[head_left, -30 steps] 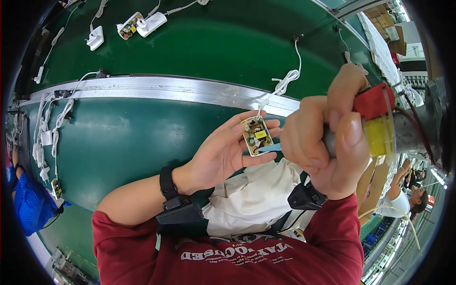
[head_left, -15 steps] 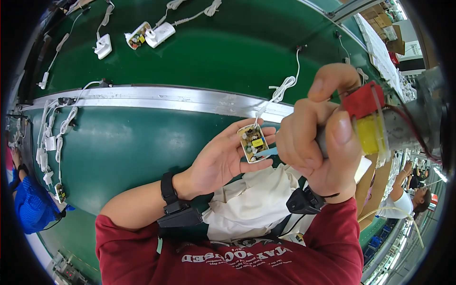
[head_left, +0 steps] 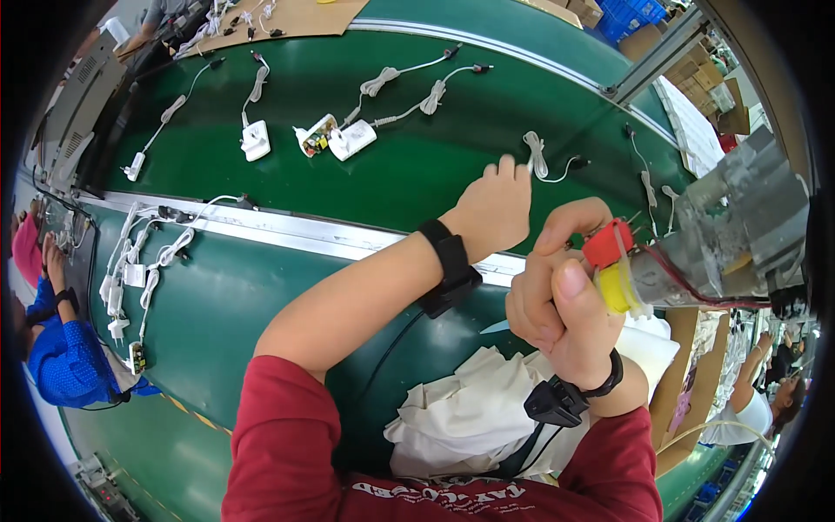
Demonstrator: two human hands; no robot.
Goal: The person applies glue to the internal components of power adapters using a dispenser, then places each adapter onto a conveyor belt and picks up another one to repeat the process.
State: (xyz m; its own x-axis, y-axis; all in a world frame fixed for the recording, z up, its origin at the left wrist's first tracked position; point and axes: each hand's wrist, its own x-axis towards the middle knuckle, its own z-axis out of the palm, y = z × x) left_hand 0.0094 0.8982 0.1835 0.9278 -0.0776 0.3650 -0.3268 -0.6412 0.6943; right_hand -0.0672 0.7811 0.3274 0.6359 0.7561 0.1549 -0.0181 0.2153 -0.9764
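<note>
Left hand: arm stretched out over the metal rail onto the far green conveyor belt. Fingers curled downward, knuckles up, fingertips at a coiled white cable lying on the belt. Whether the fingers have closed on the cable cannot be told; the palm side is hidden. Black wristband on that wrist.

Right hand: wrapped tight around the handle of a powered hand tool, thumb up along a yellow and red collar. Grey metal body of the tool runs off to the right, red wire along it.

White cloth bunched on the near belt, under the right wrist.

Further along the far belt: two white adapter housings side by side, one open with a circuit board showing, each trailing a bundled cord. Another white adapter to their left.

Left edge: a co-worker's blue sleeve, more white adapters in a row near it.
</note>
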